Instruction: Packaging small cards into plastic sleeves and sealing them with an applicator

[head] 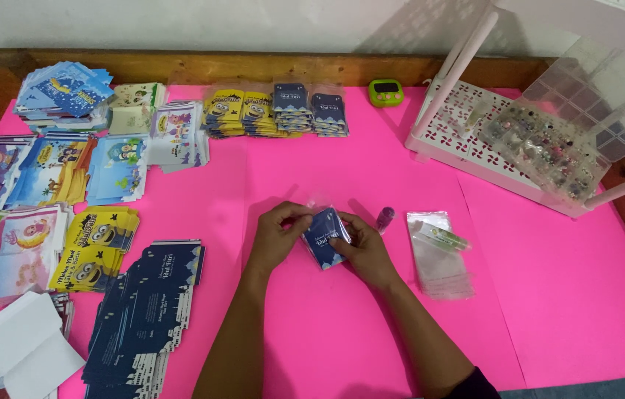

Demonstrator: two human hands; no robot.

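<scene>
Item: dark blue card (325, 238) in a clear plastic sleeve, held centre of the pink table (563, 295), just above the surface.

Hands: our left hand (277, 238) pinches the sleeve's upper left edge, fingers curled narrow on it; our right hand (365, 250) cups the lower right side, thumb across the card face. Both closed on the same piece.

Handling, as we judge it: v. light, thin, card fairly stiff but creasable; plastic slippery and crackly, so grip at edges/corners, not flat on the face.

Nearby: small purple tube (385, 218) just beside the right hand; stack of empty clear sleeves (439, 258) w/ a pale stick on top, to the right. Stack of same dark blue cards (146, 310) lower left; yellow cartoon cards (98, 247) beside it. Packed rows (275, 109) at back; green timer (385, 92); white rack (460, 140) w/ clear bead box (548, 148), far right.
</scene>
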